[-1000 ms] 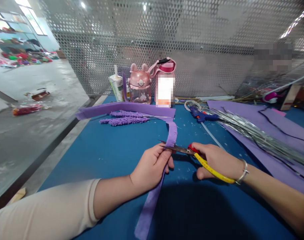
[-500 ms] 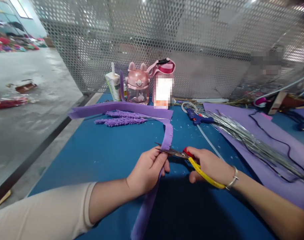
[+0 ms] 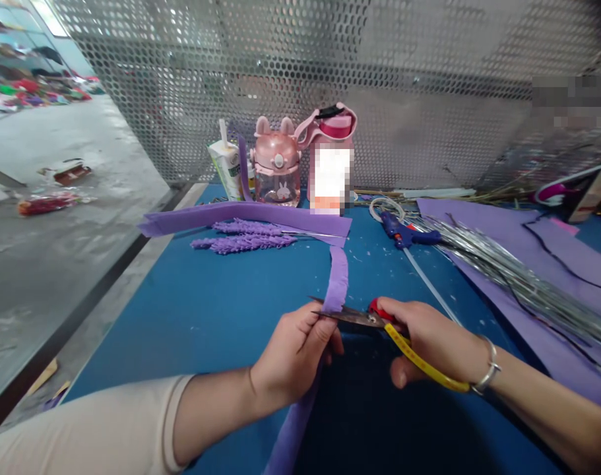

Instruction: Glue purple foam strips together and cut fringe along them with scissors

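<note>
A long purple strip (image 3: 337,274) is pinched between the thumb and fingers of my left hand (image 3: 297,349); its upper part has a fringed edge and its lower part hangs down below the hand. My right hand (image 3: 431,336) grips a pair of scissors (image 3: 362,318) with one red and one yellow handle. The blades lie slightly apart across the strip, just above my left thumb. Beyond the hands, purple flower sprigs (image 3: 251,237) with thin wire stems rest beside a wider folded purple strip (image 3: 241,214).
Along the back stand a drink carton (image 3: 225,168), a pink bunny-eared bottle (image 3: 278,165) and a taller pink bottle (image 3: 332,135), before a perforated metal panel (image 3: 404,79). A blue glue gun (image 3: 404,231), a wire bundle (image 3: 508,274) and purple sheets (image 3: 478,218) occupy the right.
The scene has shifted a little in view, mostly rightward for the things at the right. Both hands still hold the strip and the scissors, with the blades still across the strip.
</note>
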{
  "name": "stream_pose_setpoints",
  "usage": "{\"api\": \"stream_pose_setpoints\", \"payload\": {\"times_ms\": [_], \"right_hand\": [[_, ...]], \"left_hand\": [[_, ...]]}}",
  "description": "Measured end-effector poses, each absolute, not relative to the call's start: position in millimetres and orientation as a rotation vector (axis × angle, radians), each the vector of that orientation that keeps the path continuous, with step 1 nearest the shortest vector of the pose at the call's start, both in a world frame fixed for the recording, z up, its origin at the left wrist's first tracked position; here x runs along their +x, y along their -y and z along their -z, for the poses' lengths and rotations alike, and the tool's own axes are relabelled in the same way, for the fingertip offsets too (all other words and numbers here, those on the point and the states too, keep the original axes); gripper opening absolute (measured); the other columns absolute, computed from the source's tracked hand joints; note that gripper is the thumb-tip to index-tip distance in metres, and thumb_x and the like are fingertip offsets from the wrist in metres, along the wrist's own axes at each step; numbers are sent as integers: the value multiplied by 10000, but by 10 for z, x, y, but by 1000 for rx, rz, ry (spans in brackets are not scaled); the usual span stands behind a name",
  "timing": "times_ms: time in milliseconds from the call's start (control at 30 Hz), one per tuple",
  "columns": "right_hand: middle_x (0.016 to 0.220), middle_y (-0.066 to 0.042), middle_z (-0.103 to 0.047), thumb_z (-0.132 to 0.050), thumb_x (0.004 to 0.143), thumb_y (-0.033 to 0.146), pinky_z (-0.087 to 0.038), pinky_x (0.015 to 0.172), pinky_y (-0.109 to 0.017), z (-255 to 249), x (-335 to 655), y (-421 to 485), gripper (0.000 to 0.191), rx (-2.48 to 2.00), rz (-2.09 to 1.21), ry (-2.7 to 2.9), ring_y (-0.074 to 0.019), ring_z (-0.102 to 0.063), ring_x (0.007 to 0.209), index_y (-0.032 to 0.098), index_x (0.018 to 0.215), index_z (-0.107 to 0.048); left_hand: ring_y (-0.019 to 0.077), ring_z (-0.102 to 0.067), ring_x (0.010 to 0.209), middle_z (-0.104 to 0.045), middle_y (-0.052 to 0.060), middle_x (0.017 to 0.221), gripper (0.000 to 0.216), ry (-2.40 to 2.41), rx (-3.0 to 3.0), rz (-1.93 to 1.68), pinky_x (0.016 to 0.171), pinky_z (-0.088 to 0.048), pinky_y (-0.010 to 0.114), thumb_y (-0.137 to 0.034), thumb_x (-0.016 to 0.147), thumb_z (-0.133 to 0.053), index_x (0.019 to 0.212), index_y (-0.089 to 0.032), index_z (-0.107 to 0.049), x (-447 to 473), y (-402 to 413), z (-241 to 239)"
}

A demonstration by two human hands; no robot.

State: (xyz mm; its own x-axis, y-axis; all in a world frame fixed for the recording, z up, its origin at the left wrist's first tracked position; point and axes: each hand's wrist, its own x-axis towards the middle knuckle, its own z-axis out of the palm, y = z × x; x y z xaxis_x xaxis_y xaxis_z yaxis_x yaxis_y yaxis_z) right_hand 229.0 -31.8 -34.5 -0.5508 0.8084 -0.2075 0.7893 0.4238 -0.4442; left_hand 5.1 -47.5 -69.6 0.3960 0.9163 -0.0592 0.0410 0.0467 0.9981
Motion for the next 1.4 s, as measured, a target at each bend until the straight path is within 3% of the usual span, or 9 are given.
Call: {"api": "stream_pose_setpoints", "payload": {"times_ms": [267,433,567,833,1133,1400], "right_hand": [[632,59,-487,-716,626,494,-248,487,-235,399,2274,318,431,-1440,-865,2522,-121,-379,557,230,779,-412],[579,75,-407,-679,661,522,-241,471,-229,430,2286,281,420,-1434,-840,2539,-105,-333,516,225,721,-388],[570,69,-426,-670,657,539,-253,465,-220,426,2283,253,417,-1528,-858,2536,-103,-349,505,220,693,-404],[560,64,-427,-594,738,512,-265,461,-209,441,2263,262,355,-1516,-813,2505,-96,-341,499,206,686,-423],[579,54,-452,-584,728,539,-284,482,-217,414,2253,235,372,-1537,-845,2493,-97,-364,514,187,689,-468],[582,43,-497,-557,756,521,-299,466,-206,339,2250,193,353,-1525,-886,2511,-96,-388,505,181,696,-485]], "left_hand": [[70,-501,505,-568,-4,650,258,-902,1343,-875,479,-398,181,-328,911,-398,767,-164,-536,42,480,726],[68,-506,499,-562,-3,644,316,-953,1379,-850,483,-402,179,-306,908,-391,689,-153,-559,42,465,680],[71,-498,499,-539,-6,598,367,-990,1414,-843,501,-397,183,-314,908,-391,635,-142,-566,51,456,634],[82,-486,472,-556,-7,585,343,-971,1420,-943,510,-407,207,-364,903,-384,701,-145,-554,90,483,656],[80,-489,460,-577,4,591,328,-985,1366,-992,495,-411,198,-391,881,-415,708,-138,-533,118,486,692],[83,-477,435,-573,-19,578,299,-994,1333,-1003,464,-398,199,-399,884,-398,852,-139,-541,137,469,632]]}}
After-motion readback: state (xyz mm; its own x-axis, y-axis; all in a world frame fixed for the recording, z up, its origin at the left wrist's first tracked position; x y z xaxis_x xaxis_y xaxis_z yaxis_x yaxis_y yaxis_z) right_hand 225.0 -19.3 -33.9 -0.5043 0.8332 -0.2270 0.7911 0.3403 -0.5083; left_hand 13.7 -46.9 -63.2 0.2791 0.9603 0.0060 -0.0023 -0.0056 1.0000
